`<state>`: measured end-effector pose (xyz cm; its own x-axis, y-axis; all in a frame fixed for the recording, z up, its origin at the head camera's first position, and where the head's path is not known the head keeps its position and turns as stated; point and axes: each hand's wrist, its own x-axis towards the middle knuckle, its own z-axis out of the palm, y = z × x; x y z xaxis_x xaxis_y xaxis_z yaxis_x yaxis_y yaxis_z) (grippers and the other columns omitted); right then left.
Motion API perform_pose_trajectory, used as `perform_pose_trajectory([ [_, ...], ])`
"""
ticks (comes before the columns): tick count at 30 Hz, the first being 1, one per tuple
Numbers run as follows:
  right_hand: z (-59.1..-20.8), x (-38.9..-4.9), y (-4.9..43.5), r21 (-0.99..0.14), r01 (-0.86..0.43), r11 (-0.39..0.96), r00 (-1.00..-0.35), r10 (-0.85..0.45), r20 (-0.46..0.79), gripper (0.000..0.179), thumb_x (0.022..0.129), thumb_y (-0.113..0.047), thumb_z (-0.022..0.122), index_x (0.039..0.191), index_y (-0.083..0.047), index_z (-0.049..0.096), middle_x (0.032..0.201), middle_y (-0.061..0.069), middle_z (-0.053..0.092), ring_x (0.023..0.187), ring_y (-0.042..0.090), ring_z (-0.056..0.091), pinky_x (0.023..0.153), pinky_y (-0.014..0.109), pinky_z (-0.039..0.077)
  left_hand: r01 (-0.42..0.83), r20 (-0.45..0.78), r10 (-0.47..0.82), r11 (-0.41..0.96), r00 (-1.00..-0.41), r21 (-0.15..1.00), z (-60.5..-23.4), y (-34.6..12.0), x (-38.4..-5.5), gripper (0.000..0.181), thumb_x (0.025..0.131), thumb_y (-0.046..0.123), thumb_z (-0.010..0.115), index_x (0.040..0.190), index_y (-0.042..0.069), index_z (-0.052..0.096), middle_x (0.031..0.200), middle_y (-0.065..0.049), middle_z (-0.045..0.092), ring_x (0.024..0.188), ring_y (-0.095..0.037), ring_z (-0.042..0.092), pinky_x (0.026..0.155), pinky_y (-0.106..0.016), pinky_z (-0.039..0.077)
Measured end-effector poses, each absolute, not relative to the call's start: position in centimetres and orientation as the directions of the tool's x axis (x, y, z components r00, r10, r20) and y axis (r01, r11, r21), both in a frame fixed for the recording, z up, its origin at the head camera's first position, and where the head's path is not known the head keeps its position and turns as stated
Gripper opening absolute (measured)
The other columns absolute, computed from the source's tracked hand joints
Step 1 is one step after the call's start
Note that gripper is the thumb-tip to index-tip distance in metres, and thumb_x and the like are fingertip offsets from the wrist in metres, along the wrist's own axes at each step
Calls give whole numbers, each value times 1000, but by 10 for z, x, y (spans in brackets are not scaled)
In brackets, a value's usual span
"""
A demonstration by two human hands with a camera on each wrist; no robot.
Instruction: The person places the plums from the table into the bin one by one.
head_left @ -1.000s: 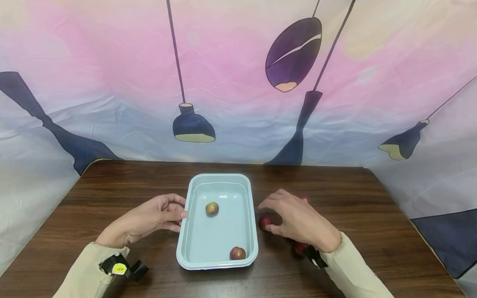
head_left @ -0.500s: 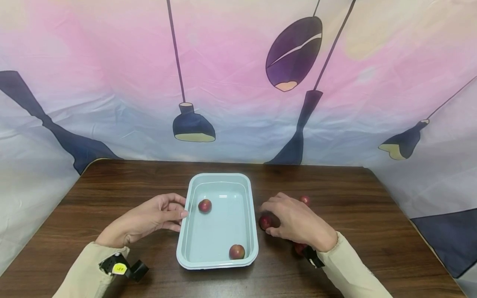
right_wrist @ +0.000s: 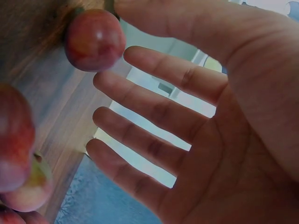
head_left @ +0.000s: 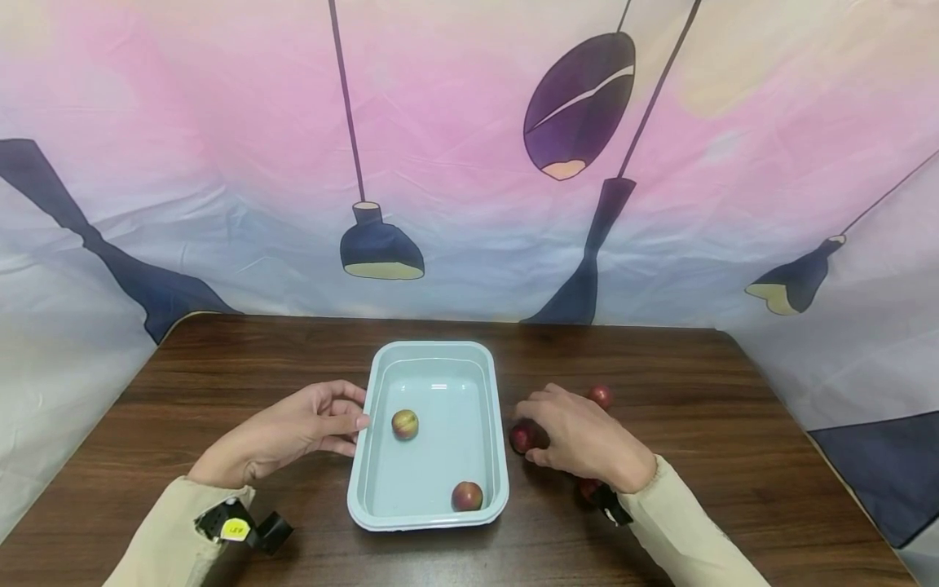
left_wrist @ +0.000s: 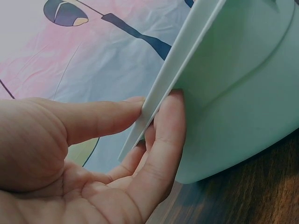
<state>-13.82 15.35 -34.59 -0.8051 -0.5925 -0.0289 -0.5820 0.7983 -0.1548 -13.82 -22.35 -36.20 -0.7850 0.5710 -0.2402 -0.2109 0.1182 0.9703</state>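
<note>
My left hand (head_left: 308, 424) pinches the left rim of a pale blue-green plastic tray (left_wrist: 159, 79), thumb above the lip and fingers under it. Inside the tray lie two plums: a yellow-red plum (head_left: 405, 424) toward the left wall and a redder plum (head_left: 467, 496) in the near right corner. To the right of the tray, my right hand (head_left: 579, 432) reaches low over the table. Its fingers are extended and spread in the right wrist view. A red plum (right_wrist: 96, 39) sits right at the thumb and index fingertips, not enclosed by them.
Beyond the right hand, another plum (head_left: 599, 396) lies on the dark wooden table (head_left: 697, 408). One more plum (head_left: 589, 489) is partly hidden under the right wrist. Several plums (right_wrist: 14, 140) bunch at the left of the right wrist view. A printed cloth (head_left: 455, 163) hangs behind the table.
The plum at the tray's left has rolled left, then back toward the near side, turning its colour. My right hand has shifted slightly right and nearer, uncovering the far plum. The left hand stays put.
</note>
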Motion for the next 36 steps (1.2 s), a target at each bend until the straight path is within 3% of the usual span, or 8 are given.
perform_pose_trajectory([
  [26,-358,-148,153,-171,-602,780,-785,-617,-49,30,79,-11,86,101,-24,71,92,-10,66,92,10,57,79,28,54,-209,-247,564,131,-788,969,-361,-223,-138,56,102,14,63,136,-17,33,104,-5,73,97,-17,73,87,-34,65],
  [36,-356,-148,154,-173,-592,787,-795,-606,-35,29,80,-15,86,104,-23,71,94,-10,67,95,12,58,81,30,55,-207,-243,566,128,-788,970,-362,-224,-138,55,102,13,63,137,-17,33,104,-4,73,97,-16,74,86,-33,65],
])
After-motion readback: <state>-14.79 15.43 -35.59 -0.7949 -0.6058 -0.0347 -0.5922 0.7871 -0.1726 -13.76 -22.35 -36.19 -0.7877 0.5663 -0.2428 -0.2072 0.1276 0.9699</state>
